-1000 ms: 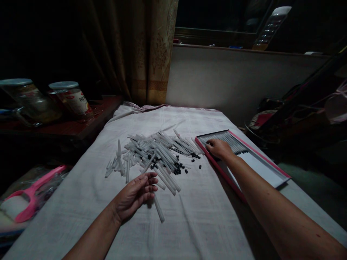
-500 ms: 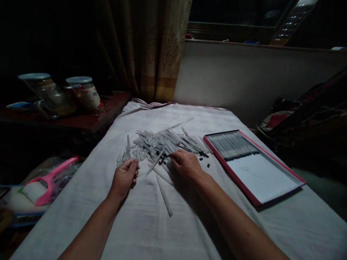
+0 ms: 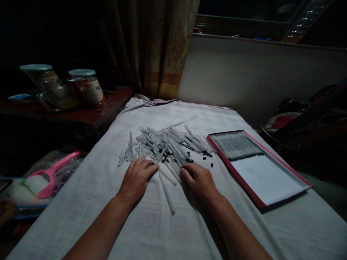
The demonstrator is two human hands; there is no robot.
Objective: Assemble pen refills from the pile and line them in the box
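Observation:
A heap of clear plastic pen tubes (image 3: 165, 146) lies on the white cloth (image 3: 168, 224), with small black caps (image 3: 207, 154) scattered at its right edge. My left hand (image 3: 137, 177) rests palm down at the near left edge of the heap, fingers stretched flat over a few tubes. My right hand (image 3: 200, 179) sits at the near right edge, fingers curled down onto the tubes; what they grip is hidden. One loose tube (image 3: 167, 190) lies between my hands. A red-rimmed tray (image 3: 233, 172) to the right holds a neat row of filled tubes (image 3: 235, 145).
Two lidded jars (image 3: 87, 86) stand on a dark wooden side table (image 3: 81, 116) at left. A pink-handled roller (image 3: 51, 174) lies lower left. A patterned curtain (image 3: 165, 47) hangs behind, and dark clutter (image 3: 284, 121) sits beyond the tray.
My right hand left the tray, crossed to the heap and drew back to its near edge. My left hand went from a pinch by the heap to lying flat.

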